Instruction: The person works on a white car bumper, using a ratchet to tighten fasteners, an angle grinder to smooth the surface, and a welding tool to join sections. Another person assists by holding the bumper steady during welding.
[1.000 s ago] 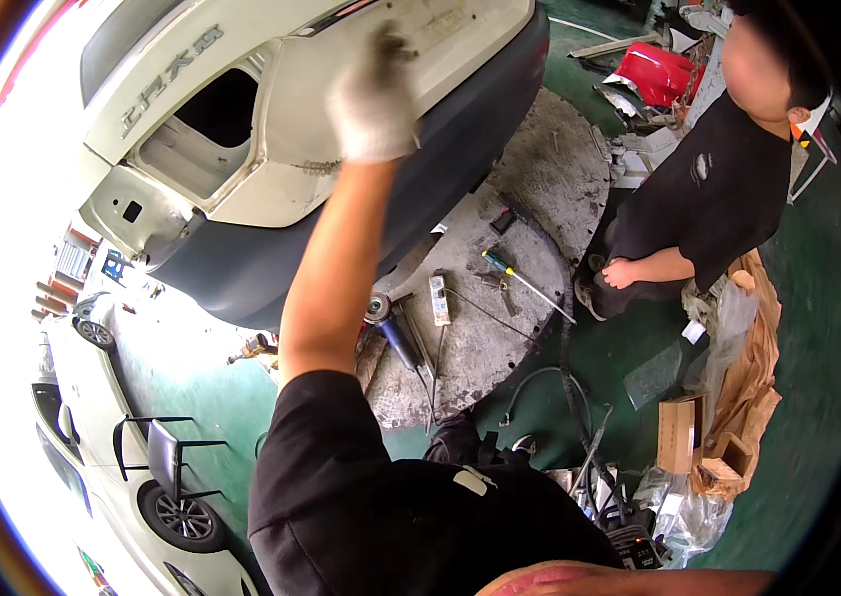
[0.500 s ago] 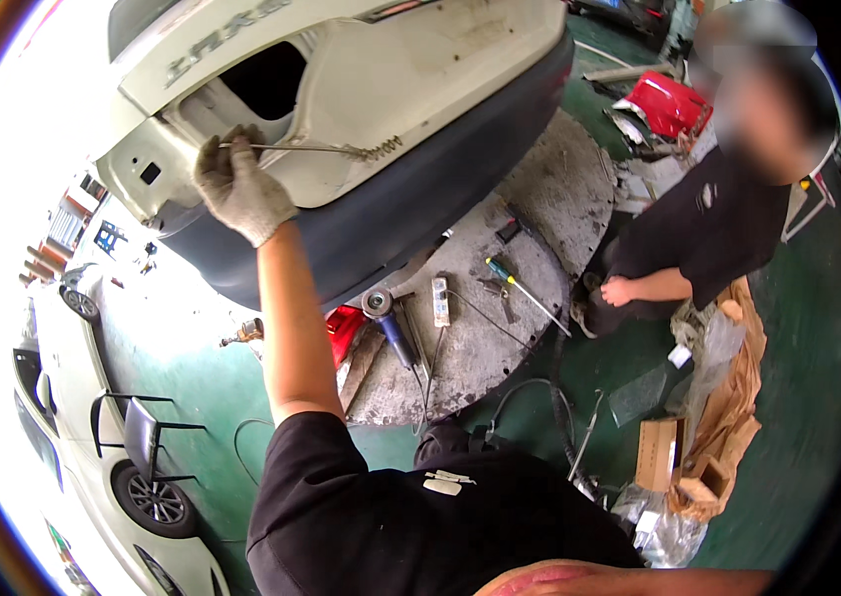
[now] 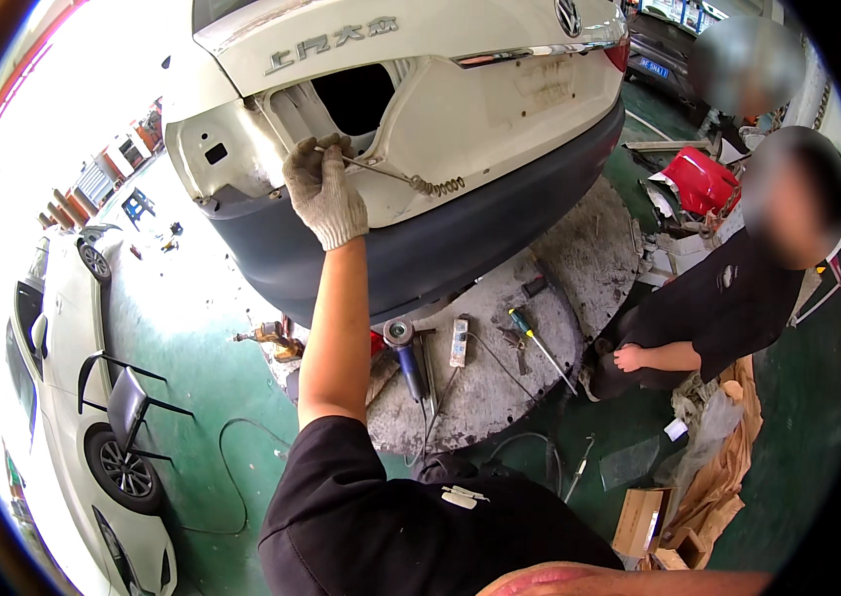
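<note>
My left hand (image 3: pixel 324 189), in a whitish knit glove, is closed on a thin metal rod (image 3: pixel 381 172) that ends in a coiled spring (image 3: pixel 437 187). It is held up against the rear of a white car (image 3: pixel 500 119), just below an open recess with a dark hole (image 3: pixel 351 99) and above the dark grey bumper (image 3: pixel 420 258). The rod lies slanted across the panel; whether the coil touches the paint I cannot tell. My right hand is not in view.
A round worn platform (image 3: pixel 574 238) holds an angle grinder (image 3: pixel 406 363), screwdriver (image 3: pixel 542 346) and power drill (image 3: pixel 276 343). A co-worker (image 3: pixel 713 308) stands at right near cardboard (image 3: pixel 644 517) and a red part (image 3: pixel 698 184). At left are a chair (image 3: pixel 127 407) and another white car (image 3: pixel 73 338).
My gloved left hand came down leftward from high on the panel to below the recess, the rod now showing clearly. The view has shifted, putting the car further right.
</note>
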Action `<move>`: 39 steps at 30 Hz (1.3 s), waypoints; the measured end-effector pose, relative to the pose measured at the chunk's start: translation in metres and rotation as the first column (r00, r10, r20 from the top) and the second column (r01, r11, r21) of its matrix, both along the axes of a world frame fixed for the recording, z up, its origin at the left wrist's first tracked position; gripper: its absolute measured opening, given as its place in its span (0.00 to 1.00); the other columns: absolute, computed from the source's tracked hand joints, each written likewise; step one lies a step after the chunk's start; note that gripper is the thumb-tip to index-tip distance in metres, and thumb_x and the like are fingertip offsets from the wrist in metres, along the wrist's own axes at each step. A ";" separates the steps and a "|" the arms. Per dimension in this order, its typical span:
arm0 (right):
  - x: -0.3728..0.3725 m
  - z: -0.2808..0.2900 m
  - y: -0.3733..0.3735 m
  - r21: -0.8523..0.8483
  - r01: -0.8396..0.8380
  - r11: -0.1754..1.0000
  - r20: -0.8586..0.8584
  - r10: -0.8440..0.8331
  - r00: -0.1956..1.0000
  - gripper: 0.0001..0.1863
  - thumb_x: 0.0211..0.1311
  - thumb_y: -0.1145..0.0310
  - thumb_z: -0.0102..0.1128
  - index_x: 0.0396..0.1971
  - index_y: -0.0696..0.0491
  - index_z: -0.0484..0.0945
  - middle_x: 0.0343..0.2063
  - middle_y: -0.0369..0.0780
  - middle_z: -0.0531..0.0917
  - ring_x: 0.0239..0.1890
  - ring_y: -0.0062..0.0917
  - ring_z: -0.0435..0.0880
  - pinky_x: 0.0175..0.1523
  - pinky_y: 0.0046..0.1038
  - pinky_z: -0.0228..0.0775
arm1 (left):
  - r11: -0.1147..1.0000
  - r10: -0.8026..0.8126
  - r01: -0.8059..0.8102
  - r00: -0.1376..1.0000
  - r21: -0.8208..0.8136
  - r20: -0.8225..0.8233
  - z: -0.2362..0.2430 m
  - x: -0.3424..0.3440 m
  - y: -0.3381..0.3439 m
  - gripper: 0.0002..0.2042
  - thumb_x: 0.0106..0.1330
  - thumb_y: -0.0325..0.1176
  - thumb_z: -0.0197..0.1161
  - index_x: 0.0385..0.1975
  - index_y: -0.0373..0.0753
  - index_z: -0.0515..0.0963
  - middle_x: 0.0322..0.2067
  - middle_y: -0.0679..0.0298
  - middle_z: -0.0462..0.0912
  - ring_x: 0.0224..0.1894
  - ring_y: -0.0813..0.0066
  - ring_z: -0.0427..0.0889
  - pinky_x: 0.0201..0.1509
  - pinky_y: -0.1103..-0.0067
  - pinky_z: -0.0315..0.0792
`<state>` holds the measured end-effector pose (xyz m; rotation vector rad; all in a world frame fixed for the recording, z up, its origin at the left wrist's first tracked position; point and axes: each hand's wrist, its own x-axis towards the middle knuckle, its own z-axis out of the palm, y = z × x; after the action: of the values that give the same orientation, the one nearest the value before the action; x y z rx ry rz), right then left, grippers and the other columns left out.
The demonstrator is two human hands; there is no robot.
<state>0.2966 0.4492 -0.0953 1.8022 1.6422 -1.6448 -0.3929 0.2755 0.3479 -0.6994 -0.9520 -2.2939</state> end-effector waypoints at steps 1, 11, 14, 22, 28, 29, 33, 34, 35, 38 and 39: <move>0.001 -0.001 0.000 -0.005 -0.006 1.000 -0.005 0.006 1.000 0.18 0.68 0.58 0.60 0.41 0.59 0.85 0.32 0.36 0.87 0.38 0.28 0.83 0.43 0.35 0.75 | 1.000 -0.011 0.011 1.000 -0.008 0.025 -0.003 -0.001 0.001 0.16 0.72 0.14 0.58 0.56 0.32 0.70 0.46 0.50 0.86 0.49 0.58 0.88 0.57 0.65 0.84; 0.034 0.007 -0.029 -0.004 0.034 0.999 -0.041 -0.034 0.999 0.18 0.69 0.57 0.59 0.41 0.59 0.85 0.33 0.36 0.87 0.39 0.28 0.83 0.43 0.35 0.75 | 0.819 0.023 0.029 0.996 -0.573 0.083 0.011 0.011 -0.041 0.19 0.76 0.24 0.57 0.66 0.33 0.70 0.50 0.54 0.88 0.46 0.76 0.84 0.56 0.79 0.77; 0.051 0.006 -0.046 -0.012 0.070 0.997 -0.042 -0.071 0.997 0.18 0.69 0.57 0.59 0.41 0.59 0.85 0.33 0.36 0.87 0.39 0.28 0.83 0.44 0.35 0.75 | 0.718 0.097 -0.006 0.991 -0.696 0.092 0.019 0.023 -0.049 0.27 0.77 0.26 0.56 0.74 0.31 0.61 0.48 0.52 0.89 0.42 0.75 0.85 0.51 0.79 0.79; 0.078 -0.031 -0.102 -0.046 0.096 0.994 -0.017 -0.097 0.995 0.19 0.69 0.56 0.59 0.41 0.59 0.85 0.33 0.36 0.87 0.39 0.28 0.84 0.44 0.35 0.75 | 0.399 0.131 0.017 0.989 -0.917 0.075 0.042 0.011 -0.051 0.17 0.80 0.34 0.55 0.62 0.32 0.79 0.46 0.60 0.89 0.43 0.78 0.86 0.49 0.80 0.79; 0.101 -0.099 -0.153 -0.017 0.000 1.000 -0.014 -0.001 1.000 0.19 0.70 0.56 0.58 0.41 0.59 0.86 0.33 0.36 0.87 0.40 0.28 0.84 0.44 0.35 0.76 | -0.064 0.213 -0.529 0.821 -0.847 -0.529 0.056 0.007 -0.045 0.16 0.75 0.39 0.60 0.50 0.33 0.85 0.50 0.50 0.86 0.50 0.46 0.84 0.57 0.62 0.77; 0.106 -0.111 -0.159 0.011 -0.042 0.999 -0.018 0.042 0.999 0.19 0.70 0.56 0.58 0.41 0.59 0.86 0.33 0.36 0.87 0.40 0.28 0.84 0.44 0.35 0.76 | -0.102 0.190 -0.570 0.794 -0.816 -0.578 0.053 0.007 -0.051 0.16 0.75 0.39 0.59 0.49 0.33 0.85 0.50 0.50 0.86 0.50 0.46 0.84 0.57 0.61 0.76; 0.128 -0.157 -0.181 0.216 -0.285 0.934 -0.014 0.295 0.956 0.19 0.70 0.56 0.58 0.41 0.59 0.86 0.34 0.36 0.87 0.40 0.28 0.84 0.45 0.35 0.76 | -0.207 0.118 -0.607 0.763 -0.768 -0.635 0.053 -0.001 -0.054 0.18 0.76 0.41 0.57 0.50 0.31 0.84 0.52 0.48 0.84 0.53 0.46 0.83 0.60 0.60 0.75; 0.132 -0.166 -0.184 0.259 -0.340 0.904 -0.006 0.353 0.935 0.19 0.70 0.56 0.58 0.41 0.59 0.86 0.34 0.36 0.87 0.40 0.28 0.84 0.45 0.35 0.76 | -0.216 0.113 -0.589 0.777 -0.779 -0.619 0.055 -0.004 -0.053 0.18 0.76 0.41 0.57 0.51 0.31 0.83 0.52 0.48 0.84 0.53 0.45 0.83 0.60 0.60 0.75; 0.136 -0.177 -0.187 0.304 -0.387 0.870 0.002 0.406 0.914 0.19 0.70 0.56 0.58 0.41 0.59 0.86 0.34 0.36 0.87 0.40 0.28 0.84 0.45 0.35 0.76 | -0.227 0.112 -0.567 0.792 -0.792 -0.600 0.056 -0.008 -0.054 0.18 0.76 0.40 0.57 0.52 0.31 0.83 0.52 0.48 0.84 0.53 0.45 0.83 0.60 0.59 0.75; 0.147 -0.185 -0.181 0.143 -0.315 0.938 -0.097 0.330 0.939 0.20 0.72 0.55 0.56 0.45 0.57 0.86 0.35 0.38 0.88 0.40 0.29 0.85 0.45 0.35 0.77 | -0.190 0.068 -0.472 0.868 -0.861 -0.491 0.064 -0.008 -0.044 0.18 0.77 0.38 0.56 0.56 0.32 0.82 0.53 0.47 0.84 0.55 0.45 0.82 0.61 0.60 0.75; 0.143 -0.184 -0.182 0.046 -0.171 0.984 -0.146 0.176 0.974 0.20 0.72 0.55 0.56 0.45 0.57 0.86 0.35 0.39 0.87 0.40 0.29 0.85 0.45 0.35 0.77 | -0.235 0.040 -0.501 0.851 -0.833 -0.523 0.067 -0.006 -0.044 0.18 0.77 0.38 0.56 0.57 0.32 0.81 0.53 0.46 0.84 0.56 0.45 0.82 0.62 0.60 0.75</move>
<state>0.4399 0.2672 -0.2795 1.5320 1.8415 -1.7197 -0.3988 0.2317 0.4144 -1.1504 -2.4149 -0.3948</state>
